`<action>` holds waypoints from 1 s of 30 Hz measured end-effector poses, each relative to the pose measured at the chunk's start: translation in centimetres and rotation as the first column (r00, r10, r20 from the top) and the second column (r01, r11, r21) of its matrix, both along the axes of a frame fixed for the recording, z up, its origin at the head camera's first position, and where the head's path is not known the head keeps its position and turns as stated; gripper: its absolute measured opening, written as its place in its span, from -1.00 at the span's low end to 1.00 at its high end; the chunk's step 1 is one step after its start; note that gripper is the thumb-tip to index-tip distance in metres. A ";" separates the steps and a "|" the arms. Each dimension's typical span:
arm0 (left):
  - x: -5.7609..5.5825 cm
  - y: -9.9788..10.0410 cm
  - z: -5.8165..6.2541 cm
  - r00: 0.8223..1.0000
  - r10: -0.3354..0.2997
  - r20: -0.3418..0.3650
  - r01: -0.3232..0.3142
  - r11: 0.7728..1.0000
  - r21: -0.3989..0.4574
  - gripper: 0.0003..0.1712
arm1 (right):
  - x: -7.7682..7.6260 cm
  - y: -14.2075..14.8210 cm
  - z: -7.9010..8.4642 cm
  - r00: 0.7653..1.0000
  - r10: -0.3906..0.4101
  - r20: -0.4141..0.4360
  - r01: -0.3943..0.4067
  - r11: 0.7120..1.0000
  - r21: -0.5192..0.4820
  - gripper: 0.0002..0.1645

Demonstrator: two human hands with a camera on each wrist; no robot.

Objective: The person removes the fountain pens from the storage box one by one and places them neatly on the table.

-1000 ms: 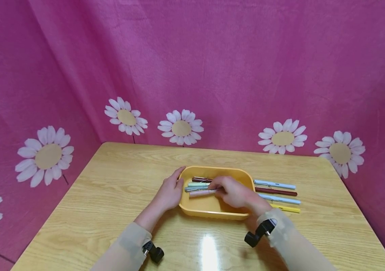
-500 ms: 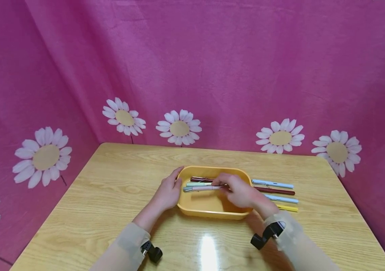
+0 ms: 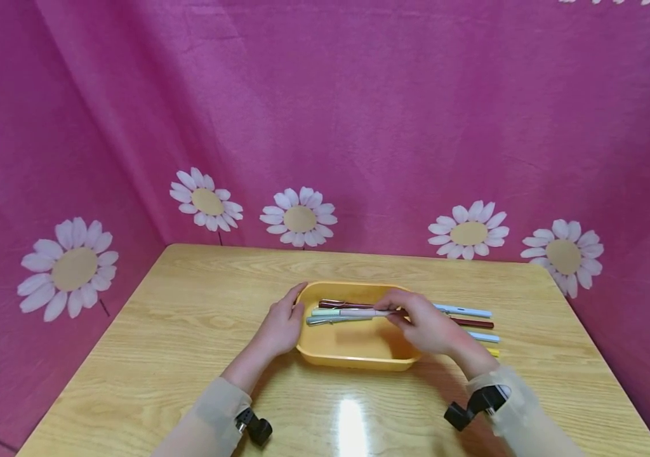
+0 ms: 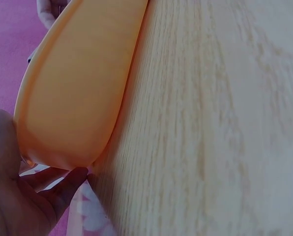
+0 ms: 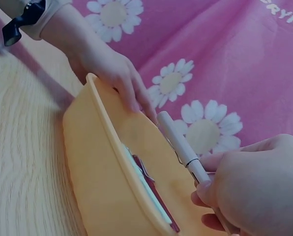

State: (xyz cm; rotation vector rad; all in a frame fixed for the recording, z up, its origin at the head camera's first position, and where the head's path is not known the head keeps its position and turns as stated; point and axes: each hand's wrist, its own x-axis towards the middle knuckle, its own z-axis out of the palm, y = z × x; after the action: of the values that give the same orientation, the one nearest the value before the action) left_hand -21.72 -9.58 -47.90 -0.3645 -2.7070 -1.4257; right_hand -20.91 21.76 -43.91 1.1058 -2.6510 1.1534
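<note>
A yellow-orange plastic tray (image 3: 348, 346) stands on the table. My left hand (image 3: 282, 327) grips its left end, thumb at the rim and fingers along the outer wall in the left wrist view. Above the tray, my right hand (image 3: 430, 325) pinches a pale pink pen (image 5: 178, 142) between thumb and fingers, its clipped cap pointing left. Inside the tray lie a dark red pen (image 3: 331, 304), a mint green pen (image 3: 324, 312) and a grey-green pen (image 3: 336, 320), roughly parallel. The pink pen overlaps the mint one in the head view.
To the tray's right, on the wooden table (image 3: 199, 304), lie a light blue pen (image 3: 468, 311), a dark red pen (image 3: 476, 324), another light blue pen (image 3: 485, 337) and a yellow pen (image 3: 493, 351), partly hidden by my right arm. Pink flowered cloth (image 3: 359, 127) hangs behind.
My right hand has lifted the pale pink pen from beside the other pens and carried it right, toward the tray's right end. My left hand keeps its grip on the tray.
</note>
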 end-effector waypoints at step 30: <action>0.0 0.0 -0.1 1.000 -0.005 -0.018 0.005 1.000 -0.018 -0.44 | 4.7 8.1 0.2 0.981 -0.126 -0.147 0.117 0.991 -0.066 -0.44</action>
State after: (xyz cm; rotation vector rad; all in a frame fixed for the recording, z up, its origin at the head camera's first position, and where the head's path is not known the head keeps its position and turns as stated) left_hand -21.73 -9.56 -47.96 -0.3843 -2.7082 -1.3928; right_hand -16.26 29.91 -43.69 0.9660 -2.5157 1.0701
